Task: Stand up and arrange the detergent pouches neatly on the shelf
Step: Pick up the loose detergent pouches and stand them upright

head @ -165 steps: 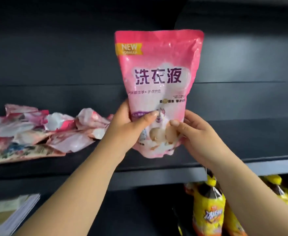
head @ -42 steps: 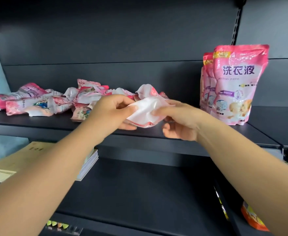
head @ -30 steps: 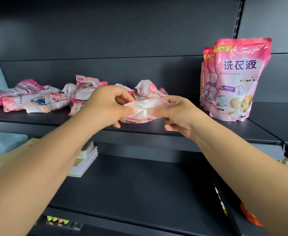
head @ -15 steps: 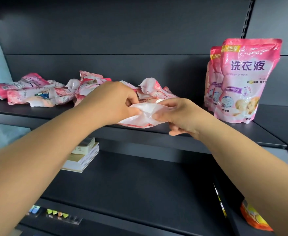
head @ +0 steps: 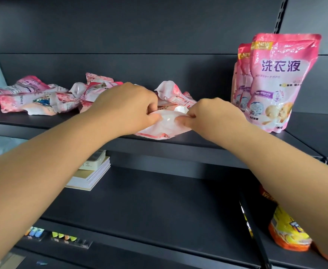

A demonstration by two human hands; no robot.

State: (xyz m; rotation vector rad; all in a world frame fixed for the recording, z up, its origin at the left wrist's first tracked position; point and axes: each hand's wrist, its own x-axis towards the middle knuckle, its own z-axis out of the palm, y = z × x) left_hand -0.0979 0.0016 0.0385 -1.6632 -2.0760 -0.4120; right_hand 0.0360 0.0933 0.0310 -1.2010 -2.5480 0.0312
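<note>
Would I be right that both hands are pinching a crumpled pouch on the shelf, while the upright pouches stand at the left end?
Not quite: in the head view the upright pouches stand at the right end. The rest holds: left hand and right hand pinch the crumpled pouch on the shelf.

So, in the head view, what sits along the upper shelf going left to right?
Heap of flat pouches → left hand → the pouch that both hands grip → right hand → upright pouches standing in a row at the right.
</note>
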